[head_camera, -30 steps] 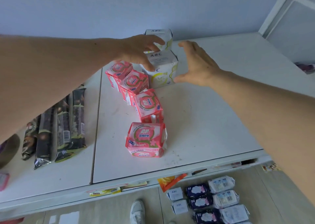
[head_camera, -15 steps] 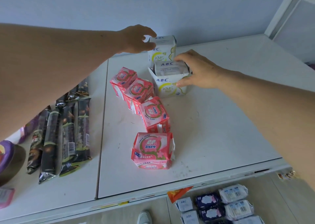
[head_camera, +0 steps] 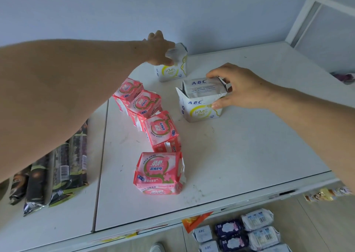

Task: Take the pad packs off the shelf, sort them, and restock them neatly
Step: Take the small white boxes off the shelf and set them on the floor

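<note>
Two white ABC KMS pad packs stand on the white shelf top (head_camera: 249, 155). My left hand (head_camera: 159, 48) grips the top of the far pack (head_camera: 172, 70) near the wall. My right hand (head_camera: 238, 86) holds the nearer pack (head_camera: 199, 102), fingers over its top and thumb on its front. Several pink pad packs form a crooked line toward the front edge: the rear one (head_camera: 127, 90), another (head_camera: 145, 103), a third (head_camera: 162, 130) and the front one (head_camera: 160, 172).
Dark snack packets (head_camera: 57, 173) lie in a row on the left shelf panel. On the floor below, white, navy and barcoded pad packs (head_camera: 240, 232) sit in rows. A white frame (head_camera: 305, 15) rises at the right. A shoe tip (head_camera: 157, 248) shows at the bottom.
The two white packs, close together before, now stand apart: my right hand drew the nearer one right and forward. My left hand took hold of the far pack's top.
</note>
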`<state>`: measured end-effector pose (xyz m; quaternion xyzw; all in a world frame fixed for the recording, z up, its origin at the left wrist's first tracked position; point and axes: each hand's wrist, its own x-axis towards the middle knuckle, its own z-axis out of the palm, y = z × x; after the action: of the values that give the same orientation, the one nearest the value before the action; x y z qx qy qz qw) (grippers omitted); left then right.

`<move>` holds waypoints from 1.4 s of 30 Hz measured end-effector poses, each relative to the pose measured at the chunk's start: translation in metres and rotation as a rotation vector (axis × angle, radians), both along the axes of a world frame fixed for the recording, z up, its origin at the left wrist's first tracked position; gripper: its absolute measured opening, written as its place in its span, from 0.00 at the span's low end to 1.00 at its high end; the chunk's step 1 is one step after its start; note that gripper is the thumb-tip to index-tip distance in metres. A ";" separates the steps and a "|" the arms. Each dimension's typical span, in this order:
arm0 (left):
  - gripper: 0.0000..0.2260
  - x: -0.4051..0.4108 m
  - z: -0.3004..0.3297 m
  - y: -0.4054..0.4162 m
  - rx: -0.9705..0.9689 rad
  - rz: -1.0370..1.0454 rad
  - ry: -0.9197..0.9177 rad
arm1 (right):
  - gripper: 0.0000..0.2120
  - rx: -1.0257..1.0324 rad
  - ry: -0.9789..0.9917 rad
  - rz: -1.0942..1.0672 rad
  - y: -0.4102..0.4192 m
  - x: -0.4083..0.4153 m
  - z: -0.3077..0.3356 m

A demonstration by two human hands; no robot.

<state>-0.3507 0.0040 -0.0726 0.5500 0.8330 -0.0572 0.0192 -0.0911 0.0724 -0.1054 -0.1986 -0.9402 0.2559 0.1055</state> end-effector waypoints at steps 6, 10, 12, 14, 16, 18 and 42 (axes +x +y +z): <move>0.29 0.000 -0.007 0.000 0.015 -0.001 -0.109 | 0.37 -0.001 -0.015 0.011 0.002 0.001 0.001; 0.28 0.005 -0.003 -0.004 0.045 0.024 -0.133 | 0.39 0.031 -0.033 0.007 0.001 0.004 0.003; 0.28 0.010 0.002 -0.009 0.071 0.023 -0.137 | 0.40 0.047 -0.035 0.000 0.000 0.006 0.006; 0.27 0.017 0.009 -0.015 0.107 0.026 -0.139 | 0.39 0.083 -0.027 -0.002 -0.002 0.010 0.010; 0.27 0.024 0.020 -0.021 0.145 0.028 -0.147 | 0.38 0.127 -0.016 -0.020 -0.003 0.017 0.016; 0.26 0.037 0.032 -0.032 0.184 0.018 -0.146 | 0.37 0.160 -0.011 -0.039 -0.007 0.027 0.024; 0.28 0.316 0.047 -0.213 0.251 -0.234 -0.302 | 0.38 0.188 -0.152 -0.135 -0.176 0.300 0.067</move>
<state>-0.0346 -0.2092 -0.0260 0.6433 0.7518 0.1282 0.0682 0.2084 -0.1041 -0.0386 -0.2693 -0.9499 0.1430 0.0691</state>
